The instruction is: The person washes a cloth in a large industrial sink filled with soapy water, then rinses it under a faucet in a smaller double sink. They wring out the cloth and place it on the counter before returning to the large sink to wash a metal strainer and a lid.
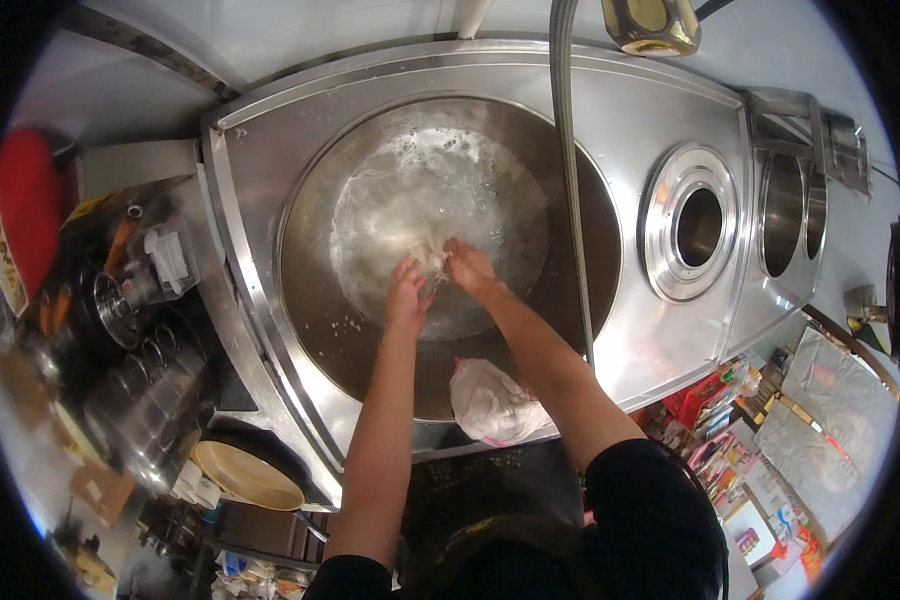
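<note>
A large round steel wok (450, 379) set in a stainless-steel cooktop lies before me, with cloudy, bubbling, steaming liquid (420, 180) inside. Over the liquid, my right hand (468, 265) closes its fingers on pale, stringy strands (436, 257), which look like noodles. My left hand (406, 294) is just left of them, thumb and fingers apart and fingertips close to the strands. Steam and blur hide whether it touches them. On the wok's near rim, by my right forearm, rests a bunched white cloth (495, 401) with red edging.
A grey braided hose (566, 150) hangs across the wok's right side. Right of it, a ringed burner opening (690, 225) is set in the steel top. At left stand a steel pot (146, 416), a plastic box (169, 259) and a shallow tan pan (247, 472).
</note>
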A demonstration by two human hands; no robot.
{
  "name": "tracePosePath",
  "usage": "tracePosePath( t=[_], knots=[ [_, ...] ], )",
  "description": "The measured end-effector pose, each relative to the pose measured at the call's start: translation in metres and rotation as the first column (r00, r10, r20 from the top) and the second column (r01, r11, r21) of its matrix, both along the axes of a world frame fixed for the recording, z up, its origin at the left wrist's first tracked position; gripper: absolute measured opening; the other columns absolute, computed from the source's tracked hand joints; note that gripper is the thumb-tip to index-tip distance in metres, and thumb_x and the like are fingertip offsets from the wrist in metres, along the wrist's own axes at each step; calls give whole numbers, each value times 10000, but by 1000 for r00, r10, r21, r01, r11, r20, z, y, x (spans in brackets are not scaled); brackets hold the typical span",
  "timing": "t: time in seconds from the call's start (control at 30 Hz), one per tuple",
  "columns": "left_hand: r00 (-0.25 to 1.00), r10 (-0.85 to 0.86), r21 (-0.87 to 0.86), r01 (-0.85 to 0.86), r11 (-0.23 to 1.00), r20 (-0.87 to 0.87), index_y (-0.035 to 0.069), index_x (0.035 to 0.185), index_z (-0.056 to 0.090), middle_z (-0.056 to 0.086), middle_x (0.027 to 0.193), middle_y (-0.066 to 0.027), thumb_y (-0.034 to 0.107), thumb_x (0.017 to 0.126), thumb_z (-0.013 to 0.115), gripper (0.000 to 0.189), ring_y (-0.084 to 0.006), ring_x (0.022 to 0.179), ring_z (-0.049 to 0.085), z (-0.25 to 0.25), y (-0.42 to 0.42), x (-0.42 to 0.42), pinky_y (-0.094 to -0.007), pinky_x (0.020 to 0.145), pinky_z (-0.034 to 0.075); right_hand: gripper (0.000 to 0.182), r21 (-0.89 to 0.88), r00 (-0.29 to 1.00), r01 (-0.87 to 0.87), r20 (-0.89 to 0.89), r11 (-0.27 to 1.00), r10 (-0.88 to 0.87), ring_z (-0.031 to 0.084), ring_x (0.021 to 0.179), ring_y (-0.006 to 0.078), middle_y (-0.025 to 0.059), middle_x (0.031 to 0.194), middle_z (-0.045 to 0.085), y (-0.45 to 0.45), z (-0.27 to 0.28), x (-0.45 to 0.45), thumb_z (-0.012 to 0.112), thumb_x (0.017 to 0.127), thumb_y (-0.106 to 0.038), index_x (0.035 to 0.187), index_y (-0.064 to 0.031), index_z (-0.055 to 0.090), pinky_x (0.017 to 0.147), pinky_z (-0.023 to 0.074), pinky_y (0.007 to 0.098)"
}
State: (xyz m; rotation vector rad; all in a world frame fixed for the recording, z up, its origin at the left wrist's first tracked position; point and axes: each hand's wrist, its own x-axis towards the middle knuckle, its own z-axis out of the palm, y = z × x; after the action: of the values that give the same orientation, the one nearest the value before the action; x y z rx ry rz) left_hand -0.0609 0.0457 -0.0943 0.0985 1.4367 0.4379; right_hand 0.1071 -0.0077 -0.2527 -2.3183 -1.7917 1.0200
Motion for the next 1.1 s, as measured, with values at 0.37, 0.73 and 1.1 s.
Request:
tracePosePath(
  t=[0.37,0.73,1.1],
  knots=[
    [879,336,-145,-304,942,338,91,1241,578,636,1109,-81,442,979,555,439,-246,1029,609,-50,-14,2,-433,836,514,278,-570,106,379,-756,730,-646,585,895,99,0,1030,640,9,138,-35,569,1021,-247,1218,-55,613,782,502,287],
    [997,73,71,-75,995,29,53,1179,608,642,1106,-62,321,984,535,340,-179,970,604,-66,-29,28,-348,813,513,278,-33,924,341,-173,940,-341,653,804,435,254,815,658,63,181,-40,627,922,-303,1052,-61,671,717,514,492],
    [980,-80,1,82,997,-183,76,1376,506,527,1338,-118,323,945,593,504,-242,1215,516,24,-4,2,-430,981,443,381,17,990,97,-105,995,-95,619,1021,419,236,1214,604,12,39,10,617,884,-227,1205,-44,525,851,511,480]
  ],
)
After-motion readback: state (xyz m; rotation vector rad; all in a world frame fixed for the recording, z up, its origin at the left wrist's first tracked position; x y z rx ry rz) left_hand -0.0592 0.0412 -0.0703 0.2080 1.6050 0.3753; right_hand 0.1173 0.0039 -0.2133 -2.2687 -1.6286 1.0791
